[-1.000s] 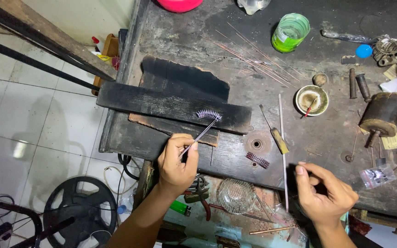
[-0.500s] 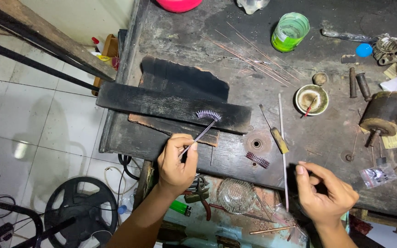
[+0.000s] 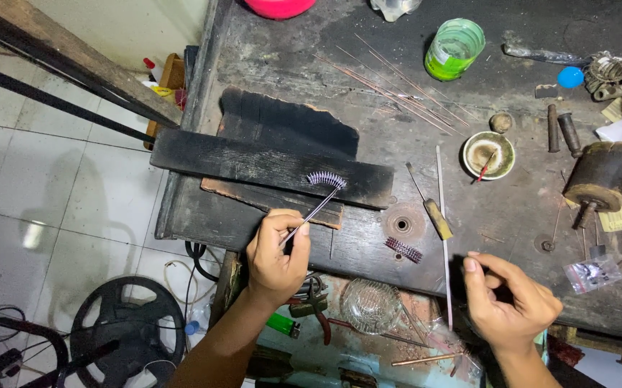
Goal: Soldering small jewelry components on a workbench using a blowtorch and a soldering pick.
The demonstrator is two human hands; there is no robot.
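One view only is given, taken from a camera worn on the head, so nothing is shared with a second view. The scene is looked at steeply downward from above the desk (image 3: 512, 215), from the person's near side toward the far edge at the top of the frame. Both hands are seen low in the frame at arm's length, the left hand (image 3: 276, 251) near the centre and the right hand (image 3: 510, 302) toward the right. Beyond the fingers (image 3: 293, 228) the desk is spread; left of them the tiled floor (image 3: 59, 208) is taken in.
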